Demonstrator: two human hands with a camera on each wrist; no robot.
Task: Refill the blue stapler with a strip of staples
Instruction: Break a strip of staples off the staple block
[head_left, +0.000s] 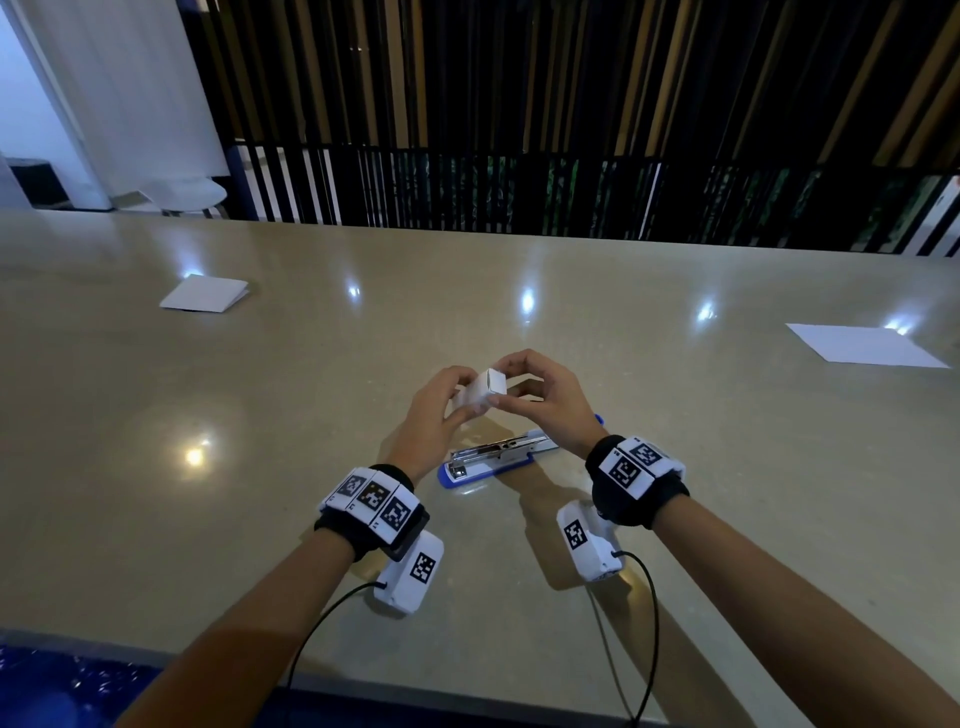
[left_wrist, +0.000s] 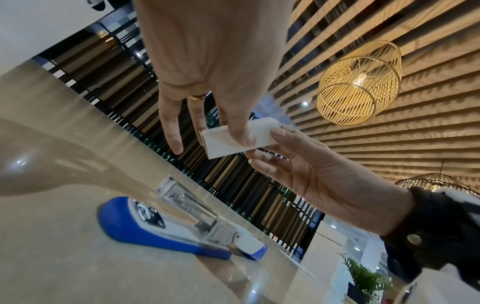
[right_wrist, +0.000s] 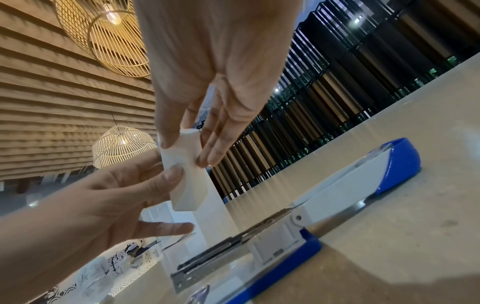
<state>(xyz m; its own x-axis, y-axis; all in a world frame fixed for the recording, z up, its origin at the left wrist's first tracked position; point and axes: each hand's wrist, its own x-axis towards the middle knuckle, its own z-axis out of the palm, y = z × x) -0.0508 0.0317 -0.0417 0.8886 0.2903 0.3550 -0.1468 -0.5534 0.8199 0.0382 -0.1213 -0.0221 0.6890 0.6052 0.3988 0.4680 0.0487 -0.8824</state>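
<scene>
Both hands hold a small white box (head_left: 480, 391) above the table, just behind the stapler. My left hand (head_left: 461, 402) pinches its left end, thumb on the near face (left_wrist: 241, 137). My right hand (head_left: 511, 383) pinches its right end between thumb and fingers (right_wrist: 207, 152). The box (right_wrist: 188, 181) looks closed. The blue stapler (head_left: 491, 461) lies flat on the table under my hands. Its lid (right_wrist: 363, 181) is swung back and the metal staple channel (right_wrist: 215, 259) is exposed. No staple strip is visible.
A folded white paper (head_left: 205, 293) lies far left on the beige table (head_left: 260, 415), and a flat white sheet (head_left: 865, 345) far right. A dark slatted screen (head_left: 519, 156) runs behind the table. The table's near edge passes under my forearms.
</scene>
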